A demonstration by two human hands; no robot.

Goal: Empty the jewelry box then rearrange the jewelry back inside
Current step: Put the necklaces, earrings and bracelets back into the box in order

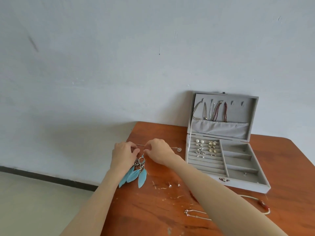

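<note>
A grey jewelry box [255,185] stands open at the table's right, with several earrings in its ring rolls and several chains hanging in the lid. Blue feather earrings [139,174] lie on the table's left part under my left hand [123,155]. A thin silver necklace [176,148] with a round pendant stretches between both hands. My left hand pinches its left end, and my right hand [159,150] pinches it nearer the middle.
Two small stud earrings [173,183] lie loose on the wooden table [153,210]. A silver chain [196,215] and a cord necklace with red beads [263,204] rest near the front right. The table's left edge drops to the floor.
</note>
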